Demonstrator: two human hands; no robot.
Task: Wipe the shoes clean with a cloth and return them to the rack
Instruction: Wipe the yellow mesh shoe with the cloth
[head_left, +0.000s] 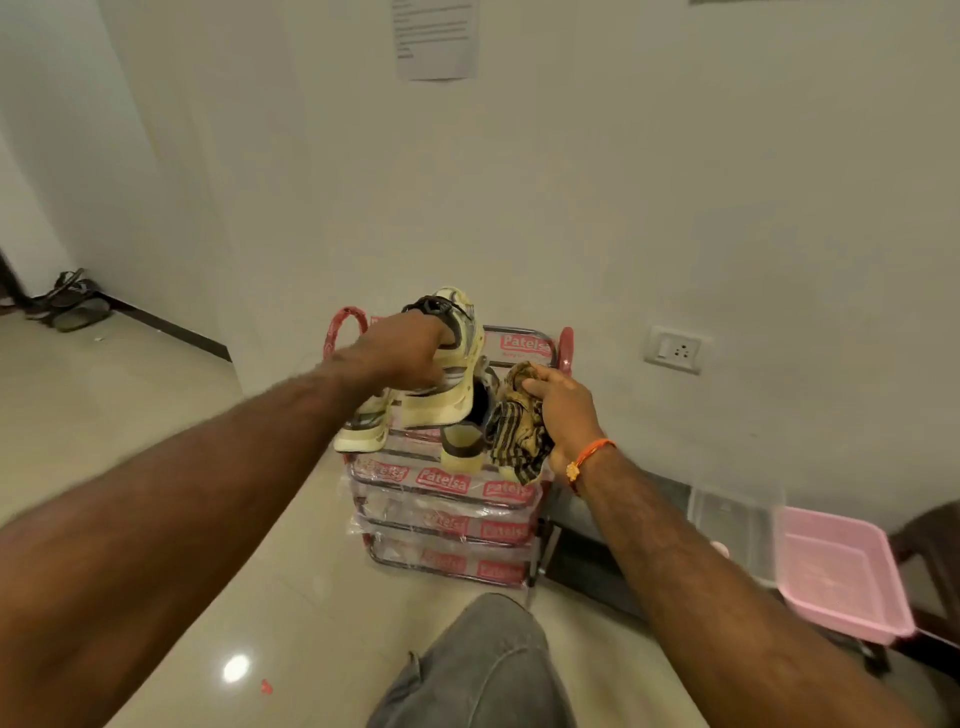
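Observation:
My left hand (410, 353) grips a cream and grey sneaker (457, 358), held tilted on its side above the top shelf of the red shoe rack (441, 483). A second sneaker of the same kind (465, 447) rests on that top shelf, partly hidden under the lifted one, and a further cream toe (363, 431) pokes out at the shelf's left. My right hand (558, 410) holds a bunched brown striped cloth (519, 436) just right of the shoes, over the rack's right side.
The rack stands against a white wall, its shelves wrapped in plastic with red labels. A pink basket (841, 577) and a clear tub (727, 514) lie on the floor at right. Sandals (70, 301) lie far left. A wall socket (674, 349) sits right of the rack. My knee (478, 665) is below.

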